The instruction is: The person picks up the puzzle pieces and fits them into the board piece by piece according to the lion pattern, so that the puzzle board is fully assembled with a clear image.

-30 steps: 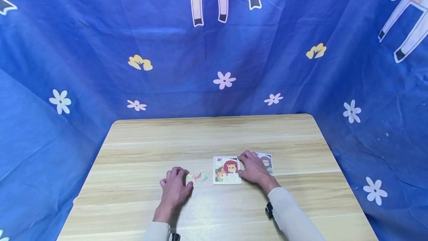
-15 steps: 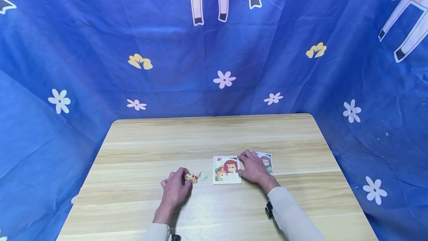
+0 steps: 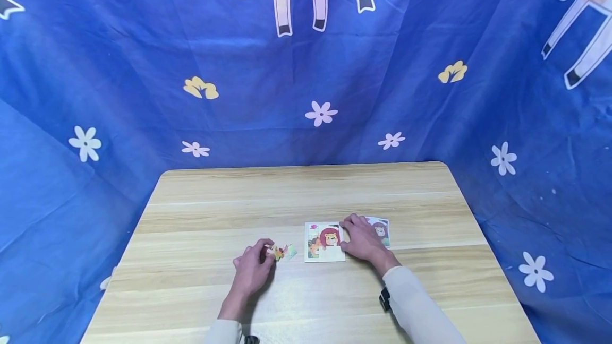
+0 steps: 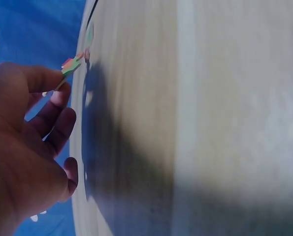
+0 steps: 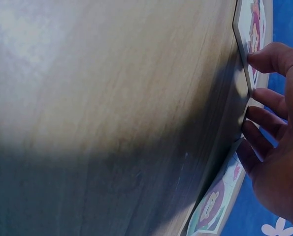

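Between thumb and fingertips, my left hand (image 3: 252, 268) pinches a small jigsaw piece (image 4: 70, 66) with green, orange and red print. Just to its right, more loose pieces (image 3: 290, 251) lie on the table. In the head view a square lion jigsaw board (image 3: 330, 238) lies at the middle, with a bare white patch at its lower right. My right hand (image 3: 363, 238) rests at the board's right edge, thumb and index finger touching it, the other fingers loosely bent. A lion picture card (image 3: 381, 231) lies partly hidden behind that hand; the right wrist view shows its lion face too.
Everything lies on a wood-grain table (image 3: 306, 190) with rounded far corners. A blue curtain (image 3: 287, 126) printed with flowers and animals hangs behind it and at both sides.
My left hand has drawn up a piece from the loose group, turned it so yellow and orange print shows, and shifted slightly right. My right hand and the board stay put.
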Action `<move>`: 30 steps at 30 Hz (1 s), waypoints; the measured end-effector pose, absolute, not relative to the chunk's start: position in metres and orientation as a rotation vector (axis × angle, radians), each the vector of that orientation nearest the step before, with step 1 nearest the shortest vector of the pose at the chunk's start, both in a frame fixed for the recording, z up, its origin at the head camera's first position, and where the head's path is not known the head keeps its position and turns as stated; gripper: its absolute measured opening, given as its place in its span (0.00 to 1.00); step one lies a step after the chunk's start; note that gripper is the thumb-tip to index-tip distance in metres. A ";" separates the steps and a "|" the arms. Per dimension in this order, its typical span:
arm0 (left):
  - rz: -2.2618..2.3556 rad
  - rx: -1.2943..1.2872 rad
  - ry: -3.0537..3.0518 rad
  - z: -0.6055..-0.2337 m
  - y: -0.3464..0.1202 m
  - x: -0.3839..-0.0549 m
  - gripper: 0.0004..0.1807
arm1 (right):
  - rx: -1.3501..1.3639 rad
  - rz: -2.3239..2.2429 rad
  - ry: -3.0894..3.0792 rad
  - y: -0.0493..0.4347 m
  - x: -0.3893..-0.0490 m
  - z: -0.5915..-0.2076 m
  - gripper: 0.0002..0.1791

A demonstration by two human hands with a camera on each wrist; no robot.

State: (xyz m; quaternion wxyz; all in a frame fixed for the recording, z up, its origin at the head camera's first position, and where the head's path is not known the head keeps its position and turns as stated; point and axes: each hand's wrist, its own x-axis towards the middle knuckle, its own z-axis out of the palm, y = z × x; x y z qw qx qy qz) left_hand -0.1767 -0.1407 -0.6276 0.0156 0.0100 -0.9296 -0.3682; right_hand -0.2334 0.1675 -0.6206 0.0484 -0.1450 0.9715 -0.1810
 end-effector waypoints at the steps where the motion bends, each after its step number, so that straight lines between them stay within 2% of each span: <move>1: -1.157 0.020 -2.883 -0.627 -0.139 -0.177 0.15 | -0.440 -0.558 2.960 0.168 -0.233 -0.620 0.33; 16: -1.258 -0.119 -2.841 -0.624 -0.116 -0.177 0.20 | -0.430 -0.559 2.957 0.168 -0.233 -0.622 0.33; 30: -1.236 -0.244 -2.861 -0.627 -0.093 -0.177 0.21 | -0.432 -0.545 2.952 0.167 -0.234 -0.622 0.34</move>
